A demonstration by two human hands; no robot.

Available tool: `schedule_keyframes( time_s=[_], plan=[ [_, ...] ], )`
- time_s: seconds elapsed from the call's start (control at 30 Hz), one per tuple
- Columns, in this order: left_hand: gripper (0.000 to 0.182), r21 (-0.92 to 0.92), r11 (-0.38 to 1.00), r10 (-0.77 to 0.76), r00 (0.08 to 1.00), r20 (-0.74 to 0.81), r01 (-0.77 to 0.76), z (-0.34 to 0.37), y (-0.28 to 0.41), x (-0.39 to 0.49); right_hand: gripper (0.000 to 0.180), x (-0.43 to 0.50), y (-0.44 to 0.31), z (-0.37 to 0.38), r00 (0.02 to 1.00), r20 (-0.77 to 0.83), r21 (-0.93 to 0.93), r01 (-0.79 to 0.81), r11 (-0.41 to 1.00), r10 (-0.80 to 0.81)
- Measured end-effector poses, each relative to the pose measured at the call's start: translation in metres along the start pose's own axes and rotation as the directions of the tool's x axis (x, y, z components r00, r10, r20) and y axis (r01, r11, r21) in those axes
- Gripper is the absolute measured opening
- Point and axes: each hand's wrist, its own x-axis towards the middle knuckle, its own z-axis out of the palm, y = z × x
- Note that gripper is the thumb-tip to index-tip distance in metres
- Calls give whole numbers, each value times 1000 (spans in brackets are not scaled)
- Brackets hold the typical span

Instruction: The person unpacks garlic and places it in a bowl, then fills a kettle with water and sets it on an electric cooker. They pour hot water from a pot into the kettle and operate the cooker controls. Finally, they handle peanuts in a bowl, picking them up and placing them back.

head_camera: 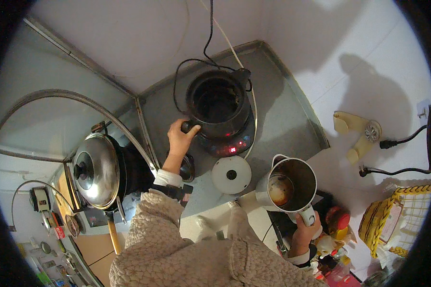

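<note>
A dark clay pot, lidless, stands on an electric base with a lit display. My left hand grips the stubby handle at its lower left. My right hand is closed around the handle of a white metal pot, tilted so that its brown-stained inside shows; this pot is held off the counter's right front. Between the two pots lies a round white lid with a black knob. A dark lid rests beside my left wrist. The clay pot's inside is too dark to tell what it holds.
Black and white cords run behind and beside the clay pot on the grey counter. At left, beyond a metal-framed partition, sits a wok with a steel lid. A yellow-trimmed basket and several packages stand at lower right.
</note>
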Motion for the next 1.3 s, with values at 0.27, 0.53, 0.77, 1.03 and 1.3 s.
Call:
schedule_keyframes(
  time_s=[0.27,0.53,0.77,1.03,1.3],
  plan=[
    [11,-40,966,244,857,453,-254,32,35,-120,23,2,0,1,1000,-1,19,-6,1000,6],
    [10,143,903,187,671,717,-404,107,47,-140,22,3,10,-7,1000,-17,-74,7,997,-8],
    [18,232,891,74,627,776,-391,133,55,-133,25,2,10,-11,1000,-14,-32,10,999,-11],
    [23,283,886,30,655,755,-366,121,63,-126,26,3,11,-12,999,45,8,2,1000,-2],
    [23,40,999,10,852,524,-37,90,56,-149,29,6,24,-15,997,64,-94,57,994,-51]
  ],
)
